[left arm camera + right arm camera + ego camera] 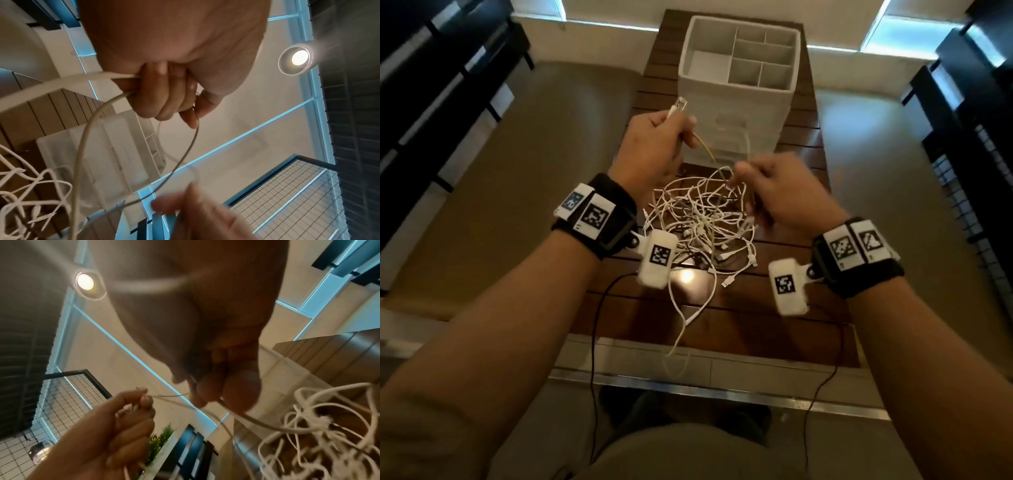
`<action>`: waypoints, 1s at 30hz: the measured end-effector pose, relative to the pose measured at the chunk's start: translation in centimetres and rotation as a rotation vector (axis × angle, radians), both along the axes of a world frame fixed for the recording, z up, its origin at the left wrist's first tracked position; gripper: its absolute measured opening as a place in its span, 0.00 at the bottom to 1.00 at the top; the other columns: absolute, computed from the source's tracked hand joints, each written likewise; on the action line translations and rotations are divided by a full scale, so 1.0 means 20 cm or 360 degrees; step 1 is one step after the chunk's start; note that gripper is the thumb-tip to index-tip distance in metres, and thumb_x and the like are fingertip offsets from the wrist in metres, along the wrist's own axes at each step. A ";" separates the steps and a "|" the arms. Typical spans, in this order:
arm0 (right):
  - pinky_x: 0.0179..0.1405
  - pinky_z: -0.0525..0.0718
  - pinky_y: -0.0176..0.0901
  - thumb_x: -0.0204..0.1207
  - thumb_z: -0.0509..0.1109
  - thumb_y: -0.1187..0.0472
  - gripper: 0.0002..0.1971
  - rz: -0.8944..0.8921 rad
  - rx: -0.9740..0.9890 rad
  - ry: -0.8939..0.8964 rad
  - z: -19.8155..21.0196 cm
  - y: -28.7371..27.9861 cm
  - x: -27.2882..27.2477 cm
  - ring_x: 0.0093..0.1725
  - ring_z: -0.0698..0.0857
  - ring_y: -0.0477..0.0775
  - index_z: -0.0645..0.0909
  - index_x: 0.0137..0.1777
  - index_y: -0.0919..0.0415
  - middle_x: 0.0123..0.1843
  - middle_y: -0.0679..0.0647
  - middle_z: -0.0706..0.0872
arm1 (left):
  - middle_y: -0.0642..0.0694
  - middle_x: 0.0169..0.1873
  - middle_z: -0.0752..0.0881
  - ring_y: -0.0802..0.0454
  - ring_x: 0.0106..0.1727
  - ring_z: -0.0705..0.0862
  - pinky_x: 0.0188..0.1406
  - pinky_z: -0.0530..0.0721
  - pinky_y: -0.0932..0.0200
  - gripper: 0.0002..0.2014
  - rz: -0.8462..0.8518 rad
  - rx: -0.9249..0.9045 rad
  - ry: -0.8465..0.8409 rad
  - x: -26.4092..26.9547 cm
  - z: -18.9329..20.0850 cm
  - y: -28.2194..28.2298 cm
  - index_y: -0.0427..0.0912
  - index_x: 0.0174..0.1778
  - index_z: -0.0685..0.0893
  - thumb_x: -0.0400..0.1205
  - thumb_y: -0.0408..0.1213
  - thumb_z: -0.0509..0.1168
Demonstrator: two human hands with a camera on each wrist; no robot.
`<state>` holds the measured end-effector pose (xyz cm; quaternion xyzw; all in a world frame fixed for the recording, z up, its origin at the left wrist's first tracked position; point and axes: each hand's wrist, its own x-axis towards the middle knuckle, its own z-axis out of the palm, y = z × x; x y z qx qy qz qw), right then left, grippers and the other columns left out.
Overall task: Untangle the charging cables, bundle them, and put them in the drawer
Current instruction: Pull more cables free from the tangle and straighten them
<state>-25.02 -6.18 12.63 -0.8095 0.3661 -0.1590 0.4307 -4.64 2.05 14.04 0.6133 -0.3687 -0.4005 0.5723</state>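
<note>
A tangled heap of white charging cables [702, 219] lies on the wooden table [784, 308], between my wrists. My left hand [654, 144] is raised above the heap and grips one white cable [86, 133] in its curled fingers [162, 95], the plug [678, 104] sticking up past the thumb. My right hand [774, 188], blurred, hovers over the heap's right side and pinches a thin cable [257, 421] that runs down into the tangle [320, 434]. The white drawer unit [736, 102] stands behind the heap with its drawers closed.
The unit's open top [753, 56] is split into several compartments. One cable end [681, 329] trails toward the table's near edge. Black wires [599, 308] run from the wrist cameras down past the table. A ceiling lamp [298, 57] shines above.
</note>
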 end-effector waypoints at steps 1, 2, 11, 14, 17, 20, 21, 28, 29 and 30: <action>0.22 0.85 0.49 0.93 0.61 0.51 0.17 0.0108 0.0133 0.0102 -0.03 0.05 -0.02 0.22 0.84 0.60 0.88 0.54 0.60 0.29 0.58 0.87 | 0.52 0.20 0.66 0.54 0.19 0.57 0.15 0.58 0.64 0.18 -0.0033 -0.0044 0.0031 0.01 0.01 0.01 0.42 0.33 0.82 0.90 0.39 0.63; 0.24 0.86 0.51 0.93 0.61 0.50 0.18 0.0228 0.0285 0.0195 -0.08 0.09 -0.04 0.23 0.84 0.61 0.89 0.54 0.60 0.28 0.57 0.86 | 0.53 0.20 0.65 0.53 0.19 0.57 0.15 0.58 0.65 0.17 -0.0075 -0.0091 0.0069 0.02 0.03 0.03 0.43 0.33 0.81 0.90 0.39 0.63; 0.15 0.69 0.35 0.94 0.58 0.53 0.19 -0.0110 0.0395 -0.0590 -0.05 0.26 -0.18 0.16 0.68 0.52 0.87 0.58 0.64 0.25 0.57 0.74 | 0.54 0.21 0.61 0.53 0.20 0.54 0.17 0.57 0.65 0.16 -0.0351 -0.0212 0.0161 0.11 0.13 0.11 0.46 0.31 0.73 0.87 0.38 0.60; 0.18 0.72 0.38 0.93 0.58 0.49 0.19 0.0247 0.0716 -0.0154 -0.10 0.32 -0.18 0.16 0.68 0.52 0.89 0.59 0.58 0.25 0.59 0.75 | 0.53 0.22 0.60 0.53 0.20 0.55 0.17 0.57 0.66 0.16 -0.0440 -0.0092 0.0136 0.10 0.11 0.11 0.46 0.32 0.72 0.88 0.37 0.60; 0.24 0.82 0.42 0.92 0.59 0.47 0.18 0.0589 0.0753 0.0534 -0.28 0.39 -0.14 0.23 0.81 0.49 0.89 0.60 0.53 0.31 0.54 0.82 | 0.53 0.21 0.62 0.53 0.19 0.57 0.16 0.58 0.65 0.18 -0.0427 -0.0005 0.0033 0.08 0.09 0.11 0.45 0.32 0.74 0.90 0.40 0.62; 0.30 0.86 0.41 0.92 0.60 0.47 0.18 0.0808 0.1010 0.0803 -0.49 0.51 -0.12 0.28 0.84 0.48 0.87 0.65 0.56 0.37 0.56 0.86 | 0.53 0.20 0.63 0.53 0.19 0.57 0.16 0.58 0.63 0.22 -0.0254 -0.0056 0.0007 0.06 0.09 0.12 0.46 0.30 0.74 0.92 0.44 0.62; 0.32 0.88 0.42 0.92 0.60 0.46 0.18 0.0890 0.1029 0.0932 -0.56 0.55 -0.12 0.29 0.85 0.48 0.86 0.66 0.56 0.39 0.58 0.88 | 0.53 0.21 0.63 0.52 0.20 0.57 0.16 0.58 0.62 0.22 -0.0210 -0.0084 0.0041 0.06 0.10 0.13 0.48 0.30 0.73 0.92 0.45 0.61; 0.36 0.83 0.39 0.85 0.71 0.44 0.17 0.0949 0.0286 0.1463 -0.58 0.51 -0.13 0.35 0.87 0.49 0.87 0.45 0.58 0.37 0.51 0.89 | 0.51 0.24 0.56 0.51 0.23 0.53 0.17 0.55 0.61 0.24 -0.0393 -0.0188 0.0151 0.09 0.20 0.19 0.49 0.32 0.61 0.95 0.52 0.52; 0.38 0.84 0.41 0.84 0.73 0.44 0.17 0.0906 0.0236 0.1357 -0.52 0.47 -0.13 0.35 0.88 0.50 0.88 0.43 0.57 0.37 0.52 0.91 | 0.51 0.24 0.57 0.51 0.23 0.52 0.17 0.54 0.60 0.25 -0.0420 -0.0166 0.0112 0.10 0.21 0.20 0.49 0.32 0.61 0.95 0.52 0.52; 0.40 0.86 0.43 0.84 0.73 0.45 0.16 0.0844 0.0148 0.1171 -0.46 0.44 -0.12 0.37 0.90 0.51 0.89 0.44 0.57 0.38 0.52 0.91 | 0.50 0.24 0.58 0.51 0.23 0.53 0.17 0.54 0.60 0.25 -0.0441 -0.0141 0.0080 0.09 0.22 0.20 0.48 0.31 0.61 0.95 0.53 0.51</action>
